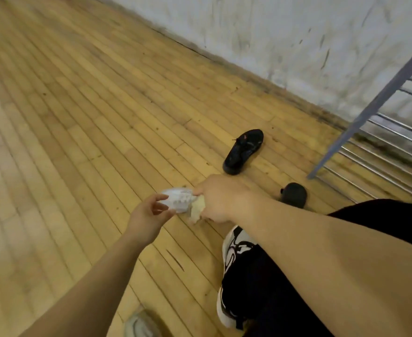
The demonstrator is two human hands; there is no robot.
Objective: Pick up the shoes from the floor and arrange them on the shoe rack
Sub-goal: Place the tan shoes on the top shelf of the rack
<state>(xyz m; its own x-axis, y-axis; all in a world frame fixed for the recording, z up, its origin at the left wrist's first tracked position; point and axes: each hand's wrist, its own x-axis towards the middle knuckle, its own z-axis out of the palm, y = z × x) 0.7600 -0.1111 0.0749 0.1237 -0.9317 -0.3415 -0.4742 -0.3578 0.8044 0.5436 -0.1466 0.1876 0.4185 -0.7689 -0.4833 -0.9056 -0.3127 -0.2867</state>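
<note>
My right hand grips a white sneaker by its heel end, held above the wooden floor with the toe pointing left. Just left of the toe, my left hand has its fingers loosely spread, close to the shoe or barely touching it. One black shoe lies on the floor beyond my hands. A second black shoe shows partly behind my right forearm. The shoe rack, with a grey-blue leg and metal bars, stands at the right by the wall.
My own foot in a black-and-white sneaker stands below my right arm. Another pale shoe peeks in at the bottom edge. A scuffed white wall runs along the far side. Wooden floor stretches to the left.
</note>
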